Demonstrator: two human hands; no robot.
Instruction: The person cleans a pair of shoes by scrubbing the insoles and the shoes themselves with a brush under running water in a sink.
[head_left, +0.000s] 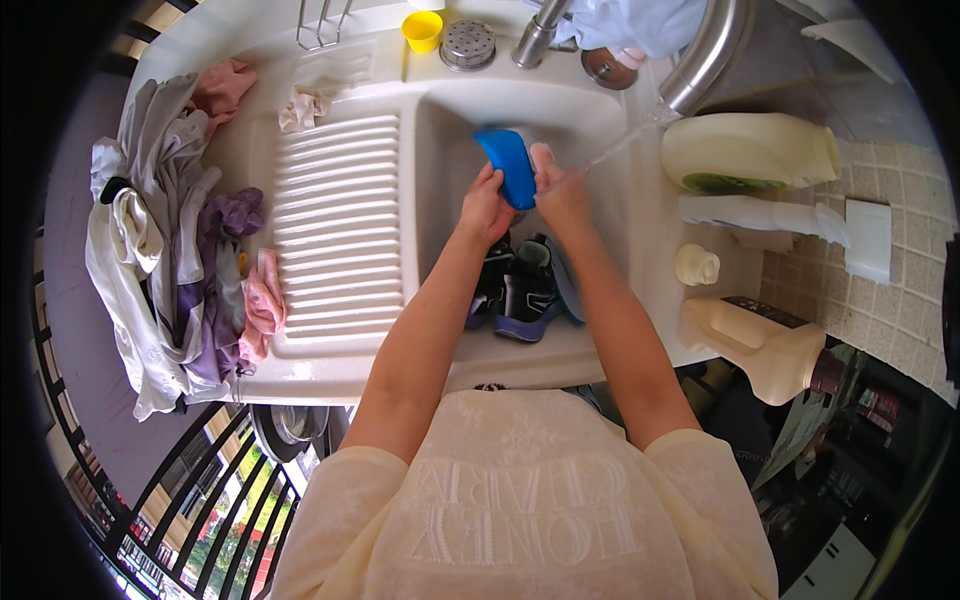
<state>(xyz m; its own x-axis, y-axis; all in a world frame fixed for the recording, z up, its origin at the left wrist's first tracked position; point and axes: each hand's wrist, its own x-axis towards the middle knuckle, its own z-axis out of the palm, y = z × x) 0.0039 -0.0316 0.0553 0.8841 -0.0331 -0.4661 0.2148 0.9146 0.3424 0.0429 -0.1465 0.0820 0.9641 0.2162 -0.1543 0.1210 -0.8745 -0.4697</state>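
A blue shoe insole (510, 166) is held over the sink basin (450, 112), gripped at its left edge by my left hand (487, 204). My right hand (559, 196) is at the insole's lower right side, with a small pale pink item (541, 157), perhaps a soap bar or brush, at its fingers. Water runs from the steel faucet (686, 82) toward my right hand. Below my hands, a pair of black shoes (529, 289) with blue soles lies in the basin; a blue-grey curved piece (568, 281) lies beside them, partly hidden by my right forearm.
Left of the basin is a ribbed washboard (337, 232), with piled clothes (161, 247) beyond it. Detergent bottles (750, 154) stand along the right. A yellow cup (422, 31) and a perforated metal strainer (467, 45) sit on the back ledge.
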